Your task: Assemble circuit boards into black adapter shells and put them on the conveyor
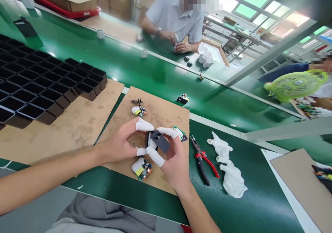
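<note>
Two hands noted in work above the cardboard sheet (166, 111). Left hand (120, 141) has its thumb and finger spread around a dark case (148, 140), gripping it; right hand (177, 165), fingers partly closed, pinches a black plate (162, 143) at the case. Circuit board (142, 169) lies below them, pliers (199, 156) to the right.
</note>
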A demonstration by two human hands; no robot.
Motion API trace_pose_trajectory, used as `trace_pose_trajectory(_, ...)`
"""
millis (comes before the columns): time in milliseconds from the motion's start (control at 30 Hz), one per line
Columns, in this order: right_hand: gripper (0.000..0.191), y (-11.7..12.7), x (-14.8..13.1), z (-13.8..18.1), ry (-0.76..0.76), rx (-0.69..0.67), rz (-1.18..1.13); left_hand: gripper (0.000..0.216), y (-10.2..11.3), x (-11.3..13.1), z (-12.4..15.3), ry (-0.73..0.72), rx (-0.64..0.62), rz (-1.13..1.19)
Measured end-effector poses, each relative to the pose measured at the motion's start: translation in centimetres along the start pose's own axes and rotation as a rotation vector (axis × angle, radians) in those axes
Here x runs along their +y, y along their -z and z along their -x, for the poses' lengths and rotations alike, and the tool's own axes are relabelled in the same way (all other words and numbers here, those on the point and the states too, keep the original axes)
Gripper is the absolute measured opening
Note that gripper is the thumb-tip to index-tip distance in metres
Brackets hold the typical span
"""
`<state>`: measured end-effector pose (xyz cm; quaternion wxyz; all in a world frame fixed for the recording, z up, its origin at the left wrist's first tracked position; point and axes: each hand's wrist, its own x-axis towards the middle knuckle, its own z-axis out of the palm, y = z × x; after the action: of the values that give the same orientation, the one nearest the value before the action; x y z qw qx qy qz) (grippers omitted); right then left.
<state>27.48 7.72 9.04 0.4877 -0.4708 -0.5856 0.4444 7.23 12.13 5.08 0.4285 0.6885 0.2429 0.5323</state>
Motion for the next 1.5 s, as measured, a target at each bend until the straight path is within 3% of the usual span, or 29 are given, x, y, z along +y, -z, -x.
trace_pose_trajectory(133,0.051,0.1,0.4,0.0,0.036,0.011,0.007,0.052,0.1,0.0,-0.4,-0.020,0.002,-0.028)
trace_pose_trajectory(333,0.060,1.3,-1.4,0.0,0.256,0.038,0.169,0.051,1.1,2.1,-1.2,-0.048,-0.009,-0.012)
trace_pose_trajectory(433,0.043,1.4,-3.7,0.4,0.391,0.044,0.286,0.050,2.1,4.4,-1.0,-0.087,-0.015,-0.004)
trace_pose_trajectory(533,0.026,0.5,-5.5,1.2,0.519,0.056,0.332,0.052,3.0,7.2,-0.4,-0.174,-0.033,0.022)
trace_pose_trajectory(700,0.031,-2.5,-7.1,3.3,0.619,0.103,0.223,0.053,4.0,11.0,1.7,-0.279,0.009,-0.040)
trace_pose_trajectory(900,0.028,-4.7,-7.6,5.2,0.663,0.102,0.108,0.052,4.5,13.9,4.2,-0.338,0.047,-0.077)
trace_pose_trajectory(1067,0.027,-4.8,-7.6,4.3,0.728,0.074,0.071,0.048,4.8,15.1,4.0,-0.322,0.046,-0.125)
trace_pose_trajectory(1233,0.023,-3.4,-6.8,0.6,0.778,0.091,0.108,0.054,5.2,12.9,0.9,-0.305,0.005,-0.136)
trace_pose_trajectory(1500,0.024,-1.0,-2.2,-6.1,0.704,0.120,0.186,0.063,5.8,1.8,-5.2,-0.294,0.012,-0.229)
